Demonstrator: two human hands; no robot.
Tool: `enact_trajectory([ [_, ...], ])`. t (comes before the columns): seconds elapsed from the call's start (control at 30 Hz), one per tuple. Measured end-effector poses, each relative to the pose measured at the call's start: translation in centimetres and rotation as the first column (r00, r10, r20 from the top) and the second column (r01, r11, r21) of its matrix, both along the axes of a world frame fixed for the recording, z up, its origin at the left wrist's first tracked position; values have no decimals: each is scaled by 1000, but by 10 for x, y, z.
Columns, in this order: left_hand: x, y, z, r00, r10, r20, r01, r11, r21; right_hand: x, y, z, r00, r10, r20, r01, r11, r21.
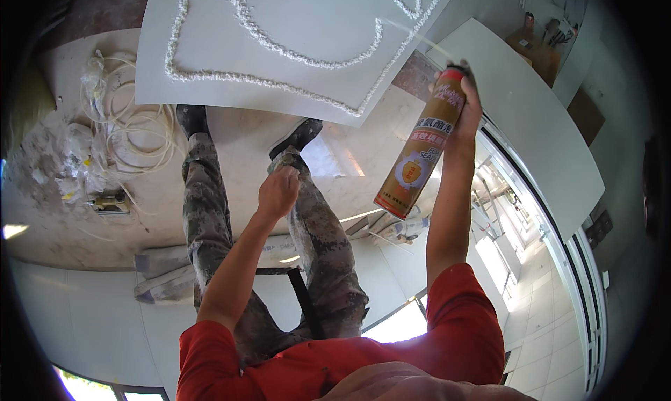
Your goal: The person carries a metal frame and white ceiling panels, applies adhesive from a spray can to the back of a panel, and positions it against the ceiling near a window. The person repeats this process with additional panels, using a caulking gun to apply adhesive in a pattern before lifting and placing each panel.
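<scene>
A tall gold-brown foam sealant can (426,146) with a red top rim is gripped in my right hand (470,111). Its thin pale straw (423,38) reaches up and left over a large white panel (210,45). Thick, lumpy beads of white foam (300,54) run across this panel, one along its edges and others in curves inside. The straw's tip seems close to the foam at the panel's right side, though it is faint. My left hand (278,191) is a loose fist by the knee of my camouflage trousers (318,240), with nothing showing in it.
Coiled pale hose (143,132) and crumpled clear plastic (77,156) lie on the dusty floor at left. A long wrapped bundle (164,275) lies behind my legs. Another white panel (531,121) stands at right beside a sliding door track (566,261).
</scene>
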State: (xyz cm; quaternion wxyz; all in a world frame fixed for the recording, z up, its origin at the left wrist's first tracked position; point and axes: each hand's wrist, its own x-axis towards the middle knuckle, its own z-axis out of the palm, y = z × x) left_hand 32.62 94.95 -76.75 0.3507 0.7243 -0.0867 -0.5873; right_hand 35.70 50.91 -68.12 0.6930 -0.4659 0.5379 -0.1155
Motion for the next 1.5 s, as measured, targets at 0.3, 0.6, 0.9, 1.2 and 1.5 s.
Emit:
enact_trajectory([
  [0.3,-9,5,0,994,-112,-20,112,994,10,48,163,-16,942,275,195,-327,886,328],
  [0.6,-9,9,7,993,-117,-3,117,993,5,28,38,-12,990,108,91,-113,992,55],
  [0.9,4,2,5,988,-139,62,139,990,6,191,-109,-7,950,176,257,-146,980,-132],
  [1.2,-3,-10,0,995,-46,94,44,999,22,-22,110,-75,989,105,102,-127,963,240],
  [1.5,-73,7,-20,972,-147,184,134,987,83,-173,114,-78,962,-260,83,195,866,461],
])
